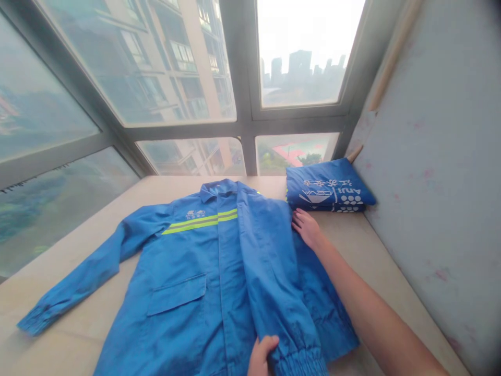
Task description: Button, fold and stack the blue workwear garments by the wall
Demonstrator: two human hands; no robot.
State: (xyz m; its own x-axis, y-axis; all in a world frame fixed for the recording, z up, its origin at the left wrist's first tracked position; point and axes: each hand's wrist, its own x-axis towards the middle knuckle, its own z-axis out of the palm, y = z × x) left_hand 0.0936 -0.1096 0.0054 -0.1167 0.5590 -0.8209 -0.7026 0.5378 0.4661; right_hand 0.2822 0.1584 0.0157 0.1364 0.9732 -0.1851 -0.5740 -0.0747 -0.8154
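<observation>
A blue work jacket (183, 266) with yellow-green reflective stripes lies front up. One sleeve (78, 284) stretches out to the left; the other sleeve (274, 261) is folded in over the front, its elastic cuff toward me. At the bottom, my left hand (264, 357) grips this folded sleeve near the cuff, thumb on top, the other fingers hidden. My right hand (307, 228) rests at the jacket's right edge by the shoulder, fingers apart and touching the cloth. Just beyond it sits a folded blue garment (326, 183) with white printing.
The jacket lies on a pale, wide ledge (385, 271). Framed windows (242, 125) rise behind it and along the left. A light patterned wall (438, 183) closes off the right side. A wooden stick end (355, 154) shows behind the folded garment.
</observation>
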